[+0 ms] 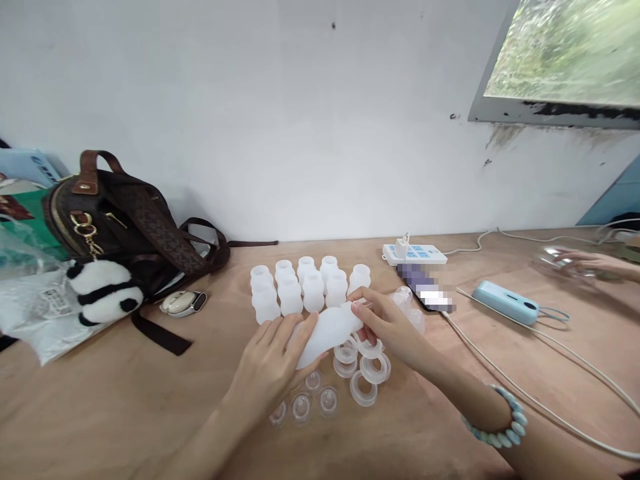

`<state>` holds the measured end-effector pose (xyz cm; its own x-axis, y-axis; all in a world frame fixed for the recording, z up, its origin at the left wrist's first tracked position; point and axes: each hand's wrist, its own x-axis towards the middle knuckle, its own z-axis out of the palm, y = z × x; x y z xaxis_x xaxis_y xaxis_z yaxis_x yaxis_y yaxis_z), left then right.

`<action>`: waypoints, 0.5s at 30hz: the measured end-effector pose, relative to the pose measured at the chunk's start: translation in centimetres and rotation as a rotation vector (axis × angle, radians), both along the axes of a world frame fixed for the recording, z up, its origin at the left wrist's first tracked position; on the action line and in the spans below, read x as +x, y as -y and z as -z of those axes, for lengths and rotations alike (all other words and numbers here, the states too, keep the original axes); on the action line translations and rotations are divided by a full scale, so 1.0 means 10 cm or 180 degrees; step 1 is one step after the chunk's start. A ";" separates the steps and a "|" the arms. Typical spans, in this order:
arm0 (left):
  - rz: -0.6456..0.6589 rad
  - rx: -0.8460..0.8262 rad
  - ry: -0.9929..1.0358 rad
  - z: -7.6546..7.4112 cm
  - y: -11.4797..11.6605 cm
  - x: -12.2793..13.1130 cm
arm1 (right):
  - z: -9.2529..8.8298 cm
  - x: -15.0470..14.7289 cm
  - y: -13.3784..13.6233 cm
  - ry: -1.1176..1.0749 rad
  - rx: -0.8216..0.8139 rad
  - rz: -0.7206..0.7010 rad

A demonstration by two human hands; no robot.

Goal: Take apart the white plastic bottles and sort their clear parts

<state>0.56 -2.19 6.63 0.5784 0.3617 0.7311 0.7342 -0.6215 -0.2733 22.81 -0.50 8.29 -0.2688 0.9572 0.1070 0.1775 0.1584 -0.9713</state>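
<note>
My left hand (273, 350) is wrapped round a frosted white bottle (323, 333), which lies tilted with its neck to the right. At the neck end, the fingers of my right hand (375, 317) are pinched together; a small clear part may be between them, but I cannot make it out. Behind the hands stand several similar white bottles (313, 291) in rows. Below my right hand lie several clear rings (363, 389), some overlapping. Small clear round pieces (301, 407) sit on the table in front of the held bottle. Clear domed pieces (415, 320) are partly hidden behind my right wrist.
A power strip (415, 254), a phone (425, 290) and a light blue power bank (506, 303) with cables are on the right. Another person's hand (580, 260) touches a clear object at far right. A backpack (125, 220), panda plush (105, 290) and watch (184, 303) are left.
</note>
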 end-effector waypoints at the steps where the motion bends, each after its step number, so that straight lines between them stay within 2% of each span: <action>1: 0.0007 0.0044 -0.0006 0.00 0.00 0.00 | 0.01 0.00 0.01 0.0047 -0.0013 -0.0018; 5: 0.0217 -0.0048 0.0118 0.02 0.03 0.01 | 0.02 -0.01 0.04 -0.0030 0.0003 -0.0040; 10: 0.0577 -0.0665 0.0557 0.08 0.06 0.02 | 0.05 -0.04 0.05 -0.0109 -0.0056 -0.0015; 12: 0.0617 -0.1079 0.0801 0.08 0.08 0.03 | 0.08 -0.04 0.04 -0.0114 -0.0037 -0.0047; 15: 0.0547 -0.2128 0.1504 0.03 0.10 0.04 | 0.09 -0.02 0.05 -0.0117 0.0373 -0.0170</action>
<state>0.94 -3.23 6.31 0.3517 0.7402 0.5731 0.5590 -0.6571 0.5056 22.62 -1.00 7.34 -0.3130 0.9220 0.2281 0.1305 0.2796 -0.9512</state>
